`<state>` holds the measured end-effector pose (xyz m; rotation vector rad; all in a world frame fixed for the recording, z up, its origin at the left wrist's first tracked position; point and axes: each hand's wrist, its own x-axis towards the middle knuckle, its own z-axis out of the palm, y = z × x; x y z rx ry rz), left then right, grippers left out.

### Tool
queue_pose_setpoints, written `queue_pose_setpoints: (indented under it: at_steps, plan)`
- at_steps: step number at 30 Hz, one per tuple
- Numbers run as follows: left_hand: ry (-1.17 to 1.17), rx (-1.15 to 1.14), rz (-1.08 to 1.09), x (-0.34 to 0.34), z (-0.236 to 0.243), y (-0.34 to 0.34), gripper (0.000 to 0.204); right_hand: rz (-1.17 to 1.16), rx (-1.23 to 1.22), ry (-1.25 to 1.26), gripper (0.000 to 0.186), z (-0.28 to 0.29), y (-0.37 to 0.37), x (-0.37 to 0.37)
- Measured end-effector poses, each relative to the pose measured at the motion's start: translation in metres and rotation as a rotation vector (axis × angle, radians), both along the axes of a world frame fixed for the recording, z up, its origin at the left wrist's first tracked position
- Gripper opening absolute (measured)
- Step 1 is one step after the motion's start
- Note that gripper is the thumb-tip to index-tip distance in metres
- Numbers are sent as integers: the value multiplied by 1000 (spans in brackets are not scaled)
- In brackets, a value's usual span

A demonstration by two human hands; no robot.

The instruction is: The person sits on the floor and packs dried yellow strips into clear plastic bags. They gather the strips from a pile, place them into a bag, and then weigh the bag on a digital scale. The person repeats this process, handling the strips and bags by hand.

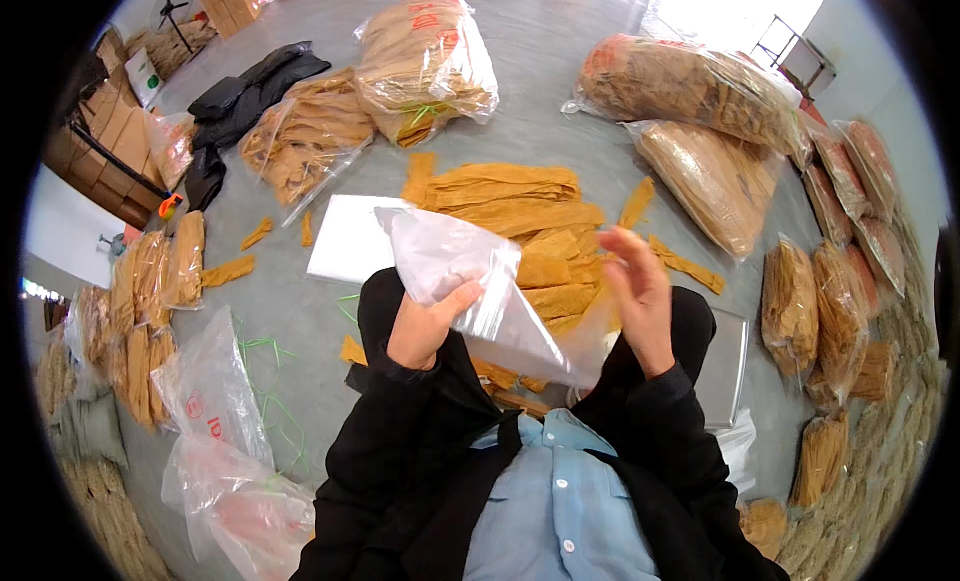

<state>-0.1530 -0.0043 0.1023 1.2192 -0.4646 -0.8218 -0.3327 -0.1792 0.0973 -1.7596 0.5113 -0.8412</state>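
A clear plastic bag [480,271] lies slanted across my lap, its mouth side toward the right. My left hand [425,326] grips its left part, thumb pressed on top. Beside the bag's right end my right hand [643,299] is raised, its fingers curved and apart, with nothing seen in them. Just beyond the bag is a pile of flat yellow-brown strips [510,193], partly hidden by the bag and my hands. A stack of white plastic sheets or bags [345,243] lies on the floor left of the pile.
Large filled clear sacks [425,66] stand ahead, with more sacks [690,86] at the far right. Bundles of bagged strips [790,306] line the right side, and others [140,281] the left. Crumpled plastic bags [225,411] and green ties [283,421] lie at left.
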Motion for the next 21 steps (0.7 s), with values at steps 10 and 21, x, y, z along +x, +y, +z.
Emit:
queue_pose_setpoints:
  at_steps: [10,21]
  plan:
    - [241,-247,-152,-9,40,0,55,-25,-326,1,10,-3,17,25]
    - [-792,9,-118,-57,50,-6,32,-108,58,120,13,10,27,16]
